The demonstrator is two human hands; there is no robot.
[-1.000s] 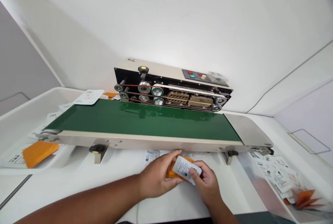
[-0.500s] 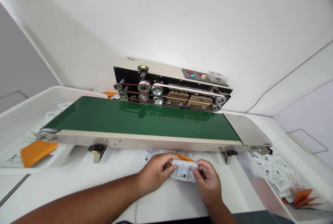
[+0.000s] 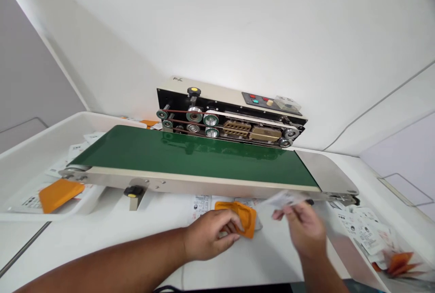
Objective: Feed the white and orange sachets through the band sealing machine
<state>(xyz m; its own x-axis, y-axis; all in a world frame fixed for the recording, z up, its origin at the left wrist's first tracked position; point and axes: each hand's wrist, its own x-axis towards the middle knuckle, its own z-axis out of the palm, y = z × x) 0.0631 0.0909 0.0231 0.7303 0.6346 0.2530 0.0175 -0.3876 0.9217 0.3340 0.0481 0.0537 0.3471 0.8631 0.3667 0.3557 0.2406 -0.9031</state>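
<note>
My right hand [image 3: 307, 229] pinches a white printed sachet [image 3: 283, 199] between thumb and fingers, lifted near the front edge of the conveyor. The sachet is blurred by motion. My left hand [image 3: 214, 234] is loosely curled over the lower left part of an orange sachet [image 3: 249, 216]; its thumb stands apart from the fingers and I see nothing gripped between them. The orange sachet overlaps white printed sachets [image 3: 202, 204] on the white table, partly under the conveyor's front edge.
A band sealing machine [image 3: 234, 111] with rollers stands behind a green conveyor belt [image 3: 190, 157]. At left, a white bin [image 3: 20, 148] holds white and orange sachets. A clear bin [image 3: 353, 256] at right holds more. A black knob [image 3: 133, 191] juts from the conveyor's front.
My right hand has moved right and up with the white sachet, away from my left hand. The left hand has let go of it, and the orange sachet beneath is now exposed.
</note>
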